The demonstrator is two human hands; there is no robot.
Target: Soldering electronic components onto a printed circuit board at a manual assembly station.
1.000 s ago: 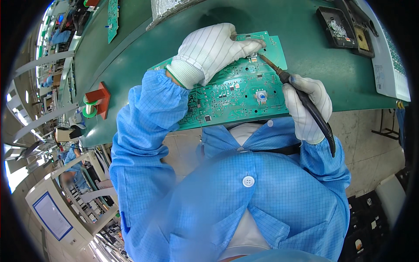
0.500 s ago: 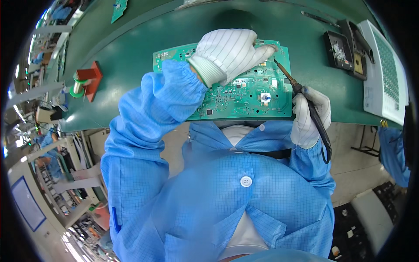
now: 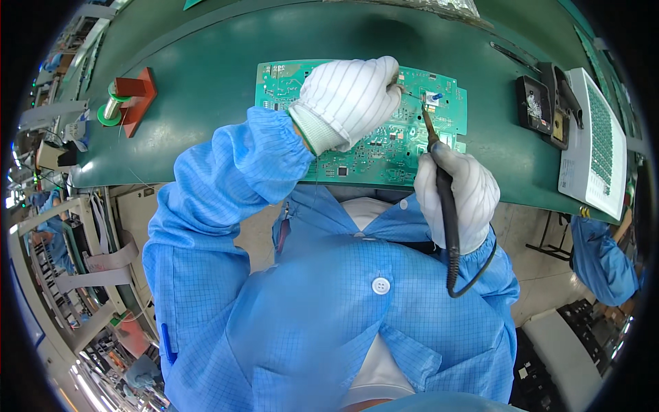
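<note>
A green circuit board [image 3: 364, 161] lies on the bench in front of me, with small parts across it. My left hand [image 3: 350, 99], in a white striped glove, rests over its upper middle. Its thumb and fingertips are pinched on thin solder wire [image 3: 410, 93], which points toward a white component with a blue knob [image 3: 434, 98]. My right hand [image 3: 463, 192], also gloved, grips a black-handled soldering iron [image 3: 446, 199] like a pen. The iron's brownish tip is beside that component; whether it touches the board I cannot tell. The right hand and iron hide part of the board's lower right.
A solder spool [image 3: 112, 110] sits on a red stand [image 3: 143, 103] at the left. To the right are a black tray of small parts [image 3: 534, 103], an iron holder [image 3: 559, 89] and a white box with green rows [image 3: 594, 137]. Tweezers [image 3: 515, 56] lie behind them.
My right hand has brought the soldering iron leftward, with its tip now beside the blue-knobbed component. My left hand's fingertips have drawn back left, uncovering that part of the board.
</note>
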